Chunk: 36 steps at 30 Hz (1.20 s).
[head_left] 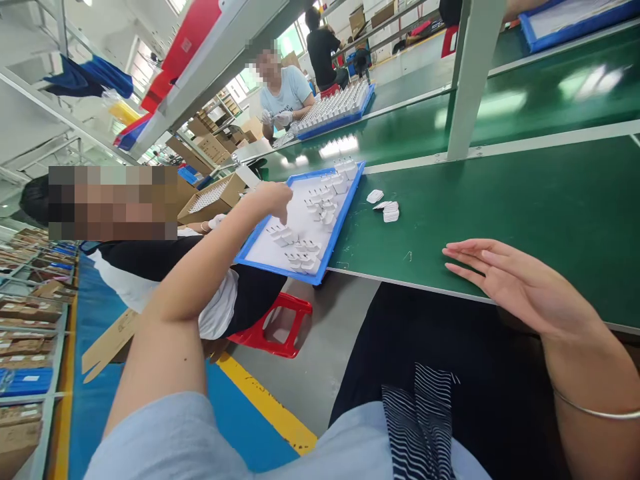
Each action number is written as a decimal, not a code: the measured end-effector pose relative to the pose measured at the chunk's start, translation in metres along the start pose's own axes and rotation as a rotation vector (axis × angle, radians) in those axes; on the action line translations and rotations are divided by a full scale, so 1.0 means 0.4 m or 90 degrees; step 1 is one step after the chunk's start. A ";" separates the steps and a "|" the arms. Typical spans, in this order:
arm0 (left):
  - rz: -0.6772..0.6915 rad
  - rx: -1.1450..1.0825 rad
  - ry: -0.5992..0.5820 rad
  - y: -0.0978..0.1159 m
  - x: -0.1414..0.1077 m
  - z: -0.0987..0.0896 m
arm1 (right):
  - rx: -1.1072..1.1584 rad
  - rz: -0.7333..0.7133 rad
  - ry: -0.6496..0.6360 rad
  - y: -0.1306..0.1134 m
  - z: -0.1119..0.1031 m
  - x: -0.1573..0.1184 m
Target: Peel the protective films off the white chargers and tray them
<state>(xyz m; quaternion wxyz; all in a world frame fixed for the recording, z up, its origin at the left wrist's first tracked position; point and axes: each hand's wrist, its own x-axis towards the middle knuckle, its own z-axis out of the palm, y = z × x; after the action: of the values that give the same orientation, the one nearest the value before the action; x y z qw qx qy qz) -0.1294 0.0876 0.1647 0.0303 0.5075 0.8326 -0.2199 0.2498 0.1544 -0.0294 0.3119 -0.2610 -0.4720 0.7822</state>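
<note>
My left hand (274,199) reaches over a blue-rimmed tray (327,257) with a white bottom. Its fingers curl downward, and whatever they may hold is hidden. Small white parts with thin upright pins stand in groups in the tray, among them a middle group (323,205) and a near group (303,257). My right hand (505,273) hovers by the front edge of the green table (425,247), fingers stretched out and holding nothing. Several loose white pieces (390,211) lie on the table between the tray and my right hand.
A co-worker (150,267) sits close on the left by a cardboard box (220,199) of white parts. Across the line another person (287,93) works at a full blue tray (335,113). A white metal post (473,80) rises behind the table; a red stool (287,327) stands below.
</note>
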 end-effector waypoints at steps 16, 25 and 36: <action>0.585 -1.206 -0.078 0.446 -0.228 0.287 | -0.174 -0.220 -0.010 -0.028 0.081 -0.066; 0.532 -1.086 -0.262 0.483 -0.170 0.292 | -0.346 -0.266 0.099 0.002 0.093 -0.036; 0.600 -1.065 -0.190 0.521 -0.060 0.322 | -0.681 -0.145 0.621 -0.251 -0.261 -0.024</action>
<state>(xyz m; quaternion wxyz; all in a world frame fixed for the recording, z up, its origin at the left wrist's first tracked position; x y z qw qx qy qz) 0.0389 0.0975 -0.0148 0.5715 0.5704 0.4184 0.4160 0.3538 0.2435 0.0183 0.3959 -0.6456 -0.6210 0.2020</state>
